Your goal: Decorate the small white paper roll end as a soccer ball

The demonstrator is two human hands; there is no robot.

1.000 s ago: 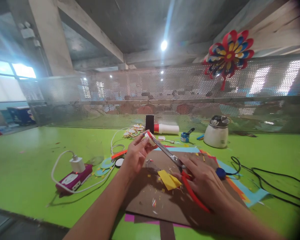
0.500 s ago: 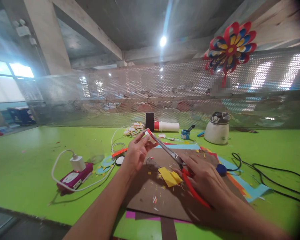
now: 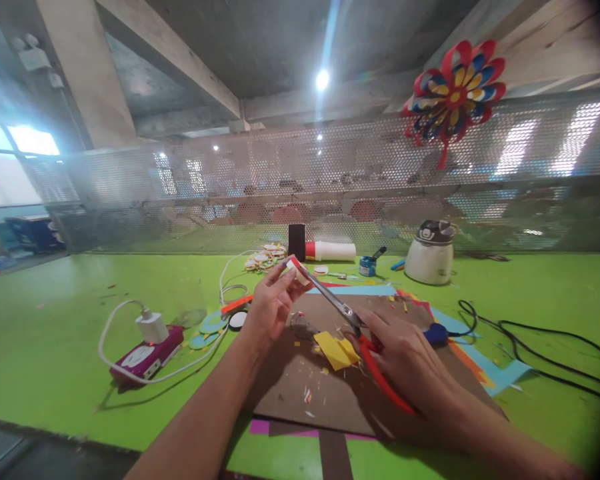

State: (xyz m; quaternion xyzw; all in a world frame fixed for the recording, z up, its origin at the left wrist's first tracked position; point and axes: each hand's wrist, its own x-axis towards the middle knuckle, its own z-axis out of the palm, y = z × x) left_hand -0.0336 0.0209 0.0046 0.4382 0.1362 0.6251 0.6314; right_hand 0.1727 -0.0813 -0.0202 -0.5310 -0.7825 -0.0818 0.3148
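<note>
My left hand [image 3: 270, 305] is raised above a brown cardboard sheet [image 3: 325, 393] and pinches a small white and red paper piece [image 3: 297, 268] between its fingertips. My right hand [image 3: 405, 363] grips red-handled scissors [image 3: 353, 319], whose metal blades reach up to that paper piece. A folded yellow paper scrap [image 3: 336, 350] lies on the cardboard just below the scissors, among small coloured offcuts.
The green table [image 3: 55, 333] carries a purple power strip with a white charger [image 3: 147, 347] at the left, black cables [image 3: 530, 347] at the right, a white pot [image 3: 429, 253], a glue bottle [image 3: 330, 251], a blue paint jar [image 3: 367, 266] and paper discs [image 3: 265, 259] at the back. A paper flower [image 3: 453, 90] hangs on the mesh fence.
Both hands keep their hold, with the scissors still at the paper piece. The view has shifted slightly, so everything sits a little higher and further left.
</note>
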